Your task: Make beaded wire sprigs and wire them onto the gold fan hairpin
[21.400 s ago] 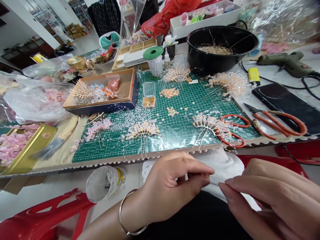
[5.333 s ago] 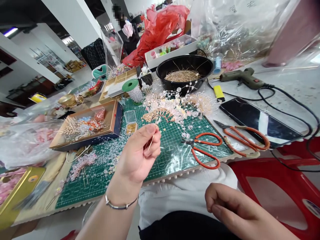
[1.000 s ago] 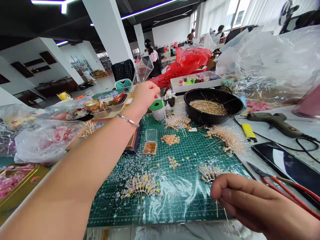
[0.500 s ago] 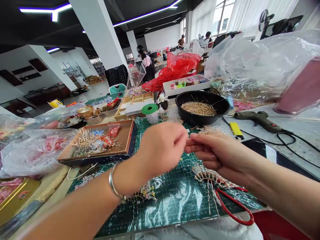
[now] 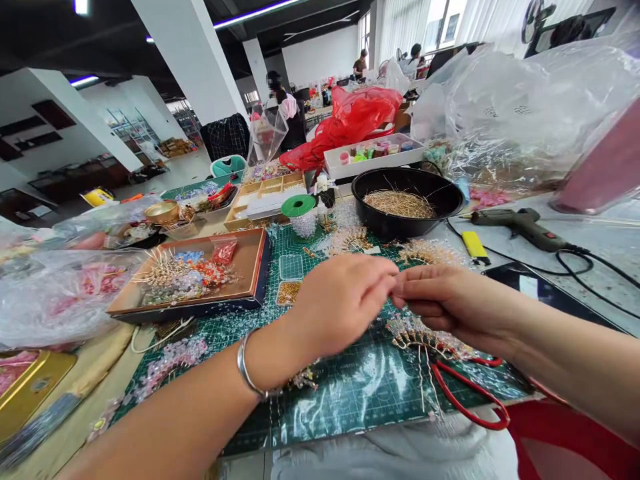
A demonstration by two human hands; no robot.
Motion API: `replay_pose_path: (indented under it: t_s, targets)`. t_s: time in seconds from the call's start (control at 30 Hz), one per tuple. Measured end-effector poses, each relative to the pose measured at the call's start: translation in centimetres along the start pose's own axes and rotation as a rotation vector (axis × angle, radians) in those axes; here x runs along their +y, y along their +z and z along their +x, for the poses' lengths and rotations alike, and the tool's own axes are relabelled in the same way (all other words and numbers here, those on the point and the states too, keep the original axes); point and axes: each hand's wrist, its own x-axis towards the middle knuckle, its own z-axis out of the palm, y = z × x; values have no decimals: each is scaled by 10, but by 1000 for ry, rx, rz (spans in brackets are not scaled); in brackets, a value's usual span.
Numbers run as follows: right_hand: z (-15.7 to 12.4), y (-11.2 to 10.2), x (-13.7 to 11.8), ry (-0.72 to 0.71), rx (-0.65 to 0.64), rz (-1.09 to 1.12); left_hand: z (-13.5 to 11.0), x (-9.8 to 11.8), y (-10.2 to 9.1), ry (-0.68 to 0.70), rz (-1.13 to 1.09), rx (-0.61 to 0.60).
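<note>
My left hand point(image 5: 345, 300), with a silver bangle point(image 5: 243, 363) at the wrist, is closed in a pinch above the green cutting mat point(image 5: 350, 407). My right hand point(image 5: 440, 297) pinches at the same spot, its fingertips meeting those of the left. Whatever sits between the fingers is too small or hidden to make out. Below the right hand lies a beaded wire hair comb point(image 5: 420, 337) with long prongs, beside red-handled scissors point(image 5: 470, 403). A clear box of gold beads point(image 5: 289, 293) is partly covered by the left hand. Behind the hands are more beaded pieces point(image 5: 350, 240).
A black bowl point(image 5: 357, 210) holds gold wire pins. A shallow box point(image 5: 255, 267) of beaded sprigs stands left. A green spool point(image 5: 299, 206) is behind. On the right are a glue gun point(image 5: 525, 227) with its cord and a yellow lighter point(image 5: 474, 247). Plastic bags point(image 5: 525, 113) crowd the back.
Both hands have shifted slightly to the right, still meeting at the fingertips. The view has tilted a little, and the box of gold beads now shows beside my left hand.
</note>
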Motion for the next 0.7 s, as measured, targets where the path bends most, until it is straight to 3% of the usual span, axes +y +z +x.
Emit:
replay_pose_path:
  t_s: [0.07, 0.17, 0.37, 0.7]
  targets:
    - [-1, -2, -1, 30, 14, -19, 8, -8, 0, -194, -179, -149]
    - [-3, -4, -1, 70, 31, -48, 14, -13, 2, -323, -334, -337]
    - [-4, -9, -2, 54, 96, -92, 15, -11, 5, -361, -368, -252]
    - [4, -8, -2, -87, 213, -373, 16, -13, 12, -599, -627, -398]
